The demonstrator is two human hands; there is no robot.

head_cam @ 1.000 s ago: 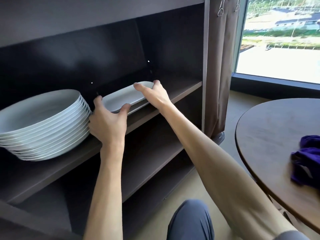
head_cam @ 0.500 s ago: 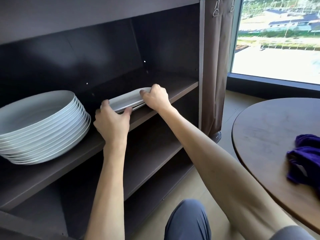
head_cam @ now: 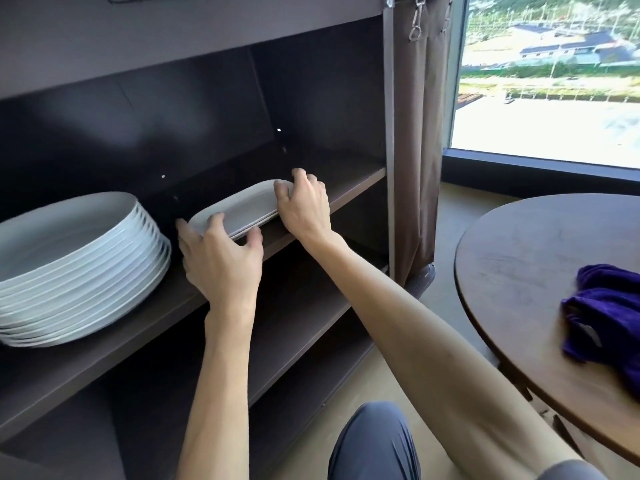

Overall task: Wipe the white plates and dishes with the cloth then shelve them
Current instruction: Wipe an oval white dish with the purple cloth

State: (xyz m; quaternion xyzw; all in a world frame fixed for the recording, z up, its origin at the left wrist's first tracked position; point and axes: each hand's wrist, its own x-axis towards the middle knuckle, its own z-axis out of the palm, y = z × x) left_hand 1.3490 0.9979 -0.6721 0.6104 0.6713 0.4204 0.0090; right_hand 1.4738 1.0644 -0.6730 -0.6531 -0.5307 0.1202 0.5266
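Note:
A flat white oblong dish (head_cam: 242,207) lies on the dark shelf (head_cam: 349,183), on top of another dish like it. My left hand (head_cam: 221,258) grips its near left end, fingers curled over the rim. My right hand (head_cam: 304,206) grips its right end, fingers curled over the far edge. To the left on the same shelf stands a tall stack of round white plates (head_cam: 76,258). The purple cloth (head_cam: 609,313) lies crumpled on the round wooden table (head_cam: 519,258) at the right.
The dark cabinet has a lower shelf (head_cam: 304,306) beneath. A brown curtain (head_cam: 419,140) hangs by the cabinet's right side, next to a window (head_cam: 554,81). My knee in blue trousers (head_cam: 374,445) shows at the bottom, between cabinet and table.
The oblong dish has come down from a tilt and now lies flat on the shelf; both hands lowered with it and still hold its ends.

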